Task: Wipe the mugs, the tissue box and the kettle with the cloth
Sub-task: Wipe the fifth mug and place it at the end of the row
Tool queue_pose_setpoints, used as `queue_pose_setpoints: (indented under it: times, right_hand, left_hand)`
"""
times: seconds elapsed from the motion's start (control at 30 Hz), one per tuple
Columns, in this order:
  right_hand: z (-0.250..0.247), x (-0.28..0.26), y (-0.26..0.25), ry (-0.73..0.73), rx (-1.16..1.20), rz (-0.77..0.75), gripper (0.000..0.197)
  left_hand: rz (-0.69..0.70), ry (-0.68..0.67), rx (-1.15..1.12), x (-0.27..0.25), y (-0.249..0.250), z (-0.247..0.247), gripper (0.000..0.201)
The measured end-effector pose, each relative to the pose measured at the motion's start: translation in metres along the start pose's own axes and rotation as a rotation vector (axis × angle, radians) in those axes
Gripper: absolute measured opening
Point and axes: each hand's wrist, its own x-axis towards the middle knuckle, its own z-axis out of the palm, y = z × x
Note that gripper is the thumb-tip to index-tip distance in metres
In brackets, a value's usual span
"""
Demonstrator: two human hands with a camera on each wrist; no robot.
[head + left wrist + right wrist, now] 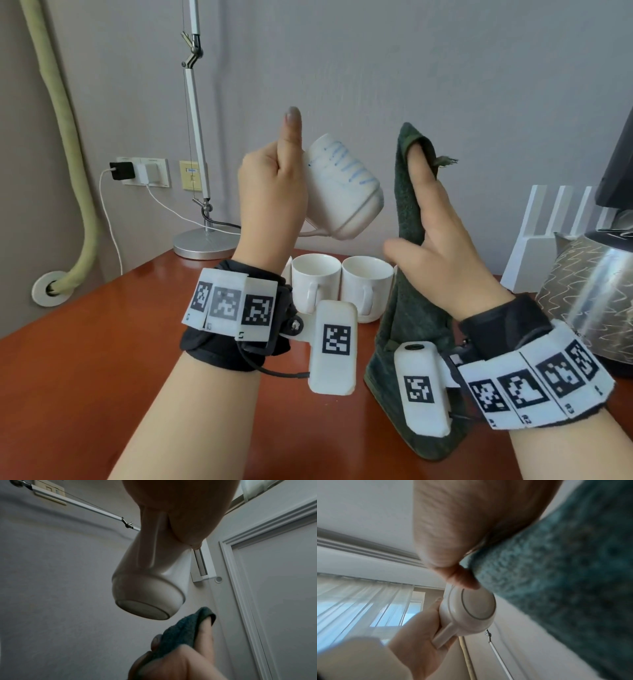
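My left hand (270,192) holds a white mug with blue scribbles (342,186) up in the air, tilted with its base to the right, thumb sticking up. The left wrist view shows the mug (150,582) from below and the right wrist view shows its base (471,611). My right hand (435,240) holds the dark green cloth (407,212) upright, draped over its raised fingers, a short way right of the mug. The cloth (185,630) does not touch the mug. Two plain white mugs (315,284) (366,287) stand on the table. The steel kettle (596,294) stands at the right.
The red-brown table (102,342) carries a desk lamp base (202,243) at the back. A white rack (555,233) stands behind the kettle. Wall sockets with a charger (137,171) and a padded pipe (68,137) are on the left.
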Motion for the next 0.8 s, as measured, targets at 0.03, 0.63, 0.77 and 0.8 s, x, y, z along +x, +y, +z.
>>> queue_pose_setpoints:
  times: [0.03, 0.63, 0.77, 0.8]
  right_hand:
    - [0.000, 0.001, 0.001, -0.004, 0.064, 0.029, 0.094]
    - [0.006, 0.009, 0.008, 0.067, 0.900, 0.377, 0.015]
    - [0.001, 0.008, 0.017, -0.069, 0.652, 0.329, 0.015]
    - [-0.001, 0.007, 0.019, -0.093, 0.547, 0.317, 0.018]
  left_hand:
    - [-0.008, 0.011, 0.007, 0.001, -0.001, -0.001, 0.059]
    - [0.004, 0.000, 0.000, 0.007, -0.012, -0.007, 0.060]
    - [0.010, 0.001, 0.008, 0.007, -0.012, -0.008, 0.060]
    - [0.011, 0.003, 0.012, 0.007, -0.012, -0.008, 0.060]
